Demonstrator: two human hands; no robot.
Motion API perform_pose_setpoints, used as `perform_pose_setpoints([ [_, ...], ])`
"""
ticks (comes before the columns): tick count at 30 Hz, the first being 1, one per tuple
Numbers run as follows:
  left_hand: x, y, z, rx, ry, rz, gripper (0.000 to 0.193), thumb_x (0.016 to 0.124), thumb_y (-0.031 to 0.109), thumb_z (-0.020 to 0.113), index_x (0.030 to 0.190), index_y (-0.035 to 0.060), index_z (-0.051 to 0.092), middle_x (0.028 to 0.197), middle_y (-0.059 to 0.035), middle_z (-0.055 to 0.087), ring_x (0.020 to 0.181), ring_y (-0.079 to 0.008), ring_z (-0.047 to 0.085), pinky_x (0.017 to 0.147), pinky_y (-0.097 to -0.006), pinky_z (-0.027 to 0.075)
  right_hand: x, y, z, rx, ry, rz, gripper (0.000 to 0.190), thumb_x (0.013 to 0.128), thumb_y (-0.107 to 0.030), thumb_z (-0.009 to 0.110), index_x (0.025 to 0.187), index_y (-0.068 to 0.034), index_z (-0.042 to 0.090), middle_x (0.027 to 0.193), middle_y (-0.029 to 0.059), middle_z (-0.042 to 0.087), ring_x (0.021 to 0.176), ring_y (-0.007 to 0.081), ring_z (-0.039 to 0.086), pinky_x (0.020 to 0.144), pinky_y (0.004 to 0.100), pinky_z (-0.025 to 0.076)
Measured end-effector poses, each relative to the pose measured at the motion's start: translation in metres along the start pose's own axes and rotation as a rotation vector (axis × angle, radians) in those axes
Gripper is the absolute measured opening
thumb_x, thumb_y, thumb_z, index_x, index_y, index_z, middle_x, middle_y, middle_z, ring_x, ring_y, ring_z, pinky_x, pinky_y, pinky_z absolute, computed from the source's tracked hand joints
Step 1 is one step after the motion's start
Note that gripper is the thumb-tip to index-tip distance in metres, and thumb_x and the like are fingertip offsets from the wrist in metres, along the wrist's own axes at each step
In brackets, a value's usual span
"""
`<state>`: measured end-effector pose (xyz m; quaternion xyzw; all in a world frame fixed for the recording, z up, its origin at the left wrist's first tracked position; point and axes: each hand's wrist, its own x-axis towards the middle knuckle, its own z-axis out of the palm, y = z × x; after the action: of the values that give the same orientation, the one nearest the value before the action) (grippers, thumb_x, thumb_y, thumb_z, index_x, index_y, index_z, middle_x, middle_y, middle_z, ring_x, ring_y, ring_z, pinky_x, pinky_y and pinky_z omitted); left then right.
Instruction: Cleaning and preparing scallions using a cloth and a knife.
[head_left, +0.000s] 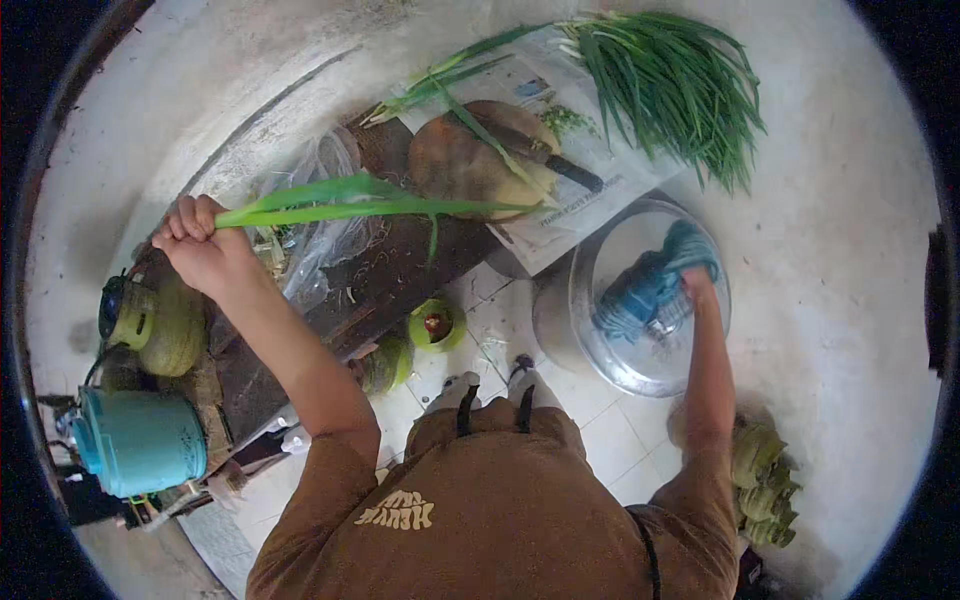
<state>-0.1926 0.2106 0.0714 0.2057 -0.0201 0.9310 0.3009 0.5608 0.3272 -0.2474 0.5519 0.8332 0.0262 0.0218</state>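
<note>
My left hand (199, 240) grips the pale end of a green spring onion (330, 211). Its long leaves reach right, across a clear plastic bag, to the front edge of a round wooden chopping board (442, 169). On the right, my right hand (697, 281) clutches a bunched blue cloth (637, 289) on the metal lid (645, 375) of a large pot. A knife (574, 172) with a dark handle lies across the board, with a loose green leaf beside it. Chopped greens (566, 118) sit behind, on newspaper (585, 214).
A big bunch of spring onions (667, 90) lies at the back right. The plastic bag (322, 240) holds scraps on the dark table (420, 262). Green gas cylinders (436, 325) stand below its edge. A turquoise container (146, 442) is at far left.
</note>
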Motion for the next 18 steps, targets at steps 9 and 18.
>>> perform_pose_setpoints([
  [9,-0.052,0.005,0.017,-0.138,0.032,-0.139,0.036,0.097,0.024,0.039,0.064,0.0100,0.037,0.056,0.0004,0.028,0.043,-0.0093,0.025,0.037,-0.0230,0.023,0.036,-0.264,-0.254,1.147,0.125,0.020,0.041,0.096,-0.031,0.036,0.111,-0.001,0.059,0.110,0.0151,0.063,0.106,0.0271,0.058,0.093,0.0351,0.041],
  [18,-0.106,-0.022,0.007,0.385,-0.097,-0.176,0.035,0.094,0.040,0.045,0.104,0.0073,0.048,0.092,-0.0071,0.052,0.079,-0.0175,0.050,0.077,-0.0311,0.042,0.044,-0.404,-0.313,0.981,-0.279,-0.551,0.023,0.092,-0.024,0.050,0.104,-0.004,0.055,0.070,0.0113,0.061,0.068,0.0262,0.063,0.064,0.0381,0.047],
])
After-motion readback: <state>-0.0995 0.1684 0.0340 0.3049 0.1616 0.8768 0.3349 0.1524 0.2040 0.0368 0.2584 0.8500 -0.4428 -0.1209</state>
